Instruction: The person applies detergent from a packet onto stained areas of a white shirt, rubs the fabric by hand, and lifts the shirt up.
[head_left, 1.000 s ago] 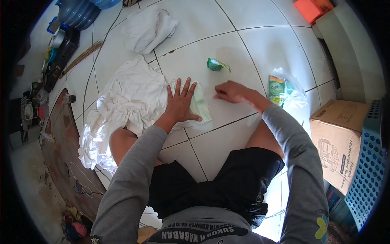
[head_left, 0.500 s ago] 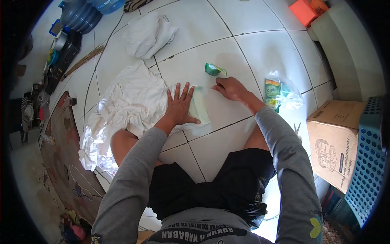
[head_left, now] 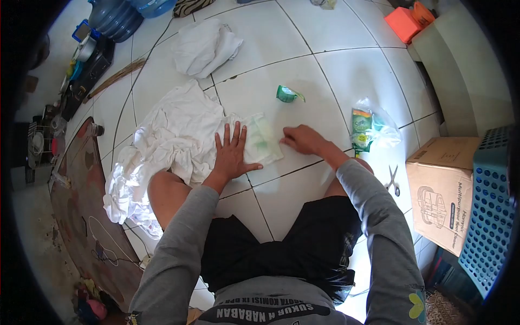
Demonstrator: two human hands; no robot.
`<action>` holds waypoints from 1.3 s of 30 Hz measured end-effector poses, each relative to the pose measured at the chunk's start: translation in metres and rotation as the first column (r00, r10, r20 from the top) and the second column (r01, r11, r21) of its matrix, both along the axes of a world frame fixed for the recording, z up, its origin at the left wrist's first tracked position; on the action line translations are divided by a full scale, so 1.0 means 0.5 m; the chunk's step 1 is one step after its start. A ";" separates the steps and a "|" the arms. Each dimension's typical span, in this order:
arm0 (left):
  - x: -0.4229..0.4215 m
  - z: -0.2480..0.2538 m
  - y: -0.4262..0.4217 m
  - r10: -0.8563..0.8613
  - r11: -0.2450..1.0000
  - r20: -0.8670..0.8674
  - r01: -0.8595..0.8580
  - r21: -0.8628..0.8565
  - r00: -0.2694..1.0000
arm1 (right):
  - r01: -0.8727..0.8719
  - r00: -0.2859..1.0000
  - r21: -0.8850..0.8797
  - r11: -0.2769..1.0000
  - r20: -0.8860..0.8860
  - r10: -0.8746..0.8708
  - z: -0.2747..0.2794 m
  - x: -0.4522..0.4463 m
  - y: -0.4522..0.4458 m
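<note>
My left hand [head_left: 232, 153] lies flat with fingers spread on a bunched white cloth garment [head_left: 181, 122]. Just right of it, a flat end of the cloth [head_left: 262, 140] carries a pale green tint with a darker green patch. Beside that end is my right hand [head_left: 304, 139], its fingers curled together by the cloth's right edge. Whatever the fingertips pinch, if anything, is hidden. Beyond both hands, an opened green sachet [head_left: 288, 94] rests on the tiles. A clear plastic bag [head_left: 382, 132] with green packets inside lies to the right.
Another folded white cloth [head_left: 206, 49] lies farther off. Scissors [head_left: 394, 181] are on the floor near my right knee, beside a cardboard box [head_left: 441, 187] and a blue perforated basket [head_left: 490, 211]. A stick broom [head_left: 115, 80] and water jugs [head_left: 115, 21] are at the upper left.
My right hand has come down toward me, from near the sachet to beside the cloth's end. A darker green patch now shows there. The left hand stays spread on the cloth.
</note>
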State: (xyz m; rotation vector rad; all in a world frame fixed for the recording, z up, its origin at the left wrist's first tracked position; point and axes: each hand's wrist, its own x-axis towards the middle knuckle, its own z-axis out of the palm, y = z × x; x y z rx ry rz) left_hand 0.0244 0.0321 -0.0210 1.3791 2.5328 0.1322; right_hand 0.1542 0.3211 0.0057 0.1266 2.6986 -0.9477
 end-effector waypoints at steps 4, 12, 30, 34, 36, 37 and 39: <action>-0.002 0.001 0.000 -0.003 1.000 0.007 0.003 0.008 1.000 | 0.148 0.989 -0.031 0.989 0.020 -0.147 0.014 -0.015 -0.003; -0.004 0.005 0.001 -0.002 0.999 0.037 0.003 -0.041 0.999 | 0.214 0.977 0.005 0.977 0.009 -0.214 0.016 -0.068 0.012; -0.002 0.004 0.003 0.019 0.998 0.058 -0.016 -0.062 0.998 | -0.193 0.972 0.002 0.981 0.140 0.191 0.039 0.007 -0.003; -0.008 0.002 0.013 0.032 0.993 0.073 -0.023 -0.117 0.997 | -0.120 0.968 -0.008 0.993 0.220 0.119 0.066 -0.005 0.029; -0.008 0.002 0.014 0.028 0.991 0.081 -0.017 -0.131 0.996 | -0.122 0.983 0.002 0.993 0.138 0.120 0.038 0.001 0.031; -0.008 0.001 0.015 0.026 0.991 0.086 -0.015 -0.136 0.996 | -0.119 0.984 0.002 0.993 0.135 0.118 0.031 0.000 0.048; -0.009 0.000 0.013 0.032 0.989 0.094 -0.018 -0.145 0.995 | 0.029 0.997 -0.015 0.999 0.073 -0.028 0.029 -0.019 0.085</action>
